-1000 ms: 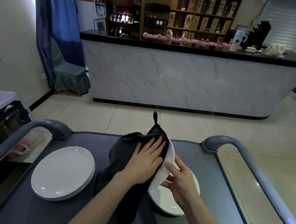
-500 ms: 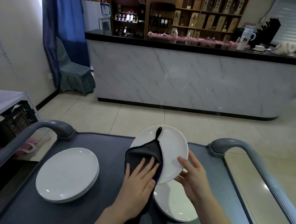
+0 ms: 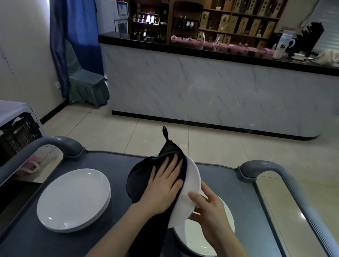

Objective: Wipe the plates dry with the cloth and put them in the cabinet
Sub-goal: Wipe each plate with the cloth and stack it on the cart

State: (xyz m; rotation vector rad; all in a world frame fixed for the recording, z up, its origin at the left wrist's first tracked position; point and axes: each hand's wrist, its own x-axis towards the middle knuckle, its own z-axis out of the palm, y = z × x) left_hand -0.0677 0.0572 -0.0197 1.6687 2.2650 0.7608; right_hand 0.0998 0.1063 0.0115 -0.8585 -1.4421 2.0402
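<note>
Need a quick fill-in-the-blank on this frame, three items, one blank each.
1. The left hand presses a dark ____ flat against the plate.
2. The right hand grips that same plate, whose colour is ____.
3. A stack of plates rests on the cart, on the ____ of both hands.

Missing words: cloth; white; left.

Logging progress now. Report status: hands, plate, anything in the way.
Left hand flat, pressing black cloth on white plate. Right hand grips the plate's rim, tilted over more plates on the cart. Plate stack at left, apart; nothing blocking.
</note>
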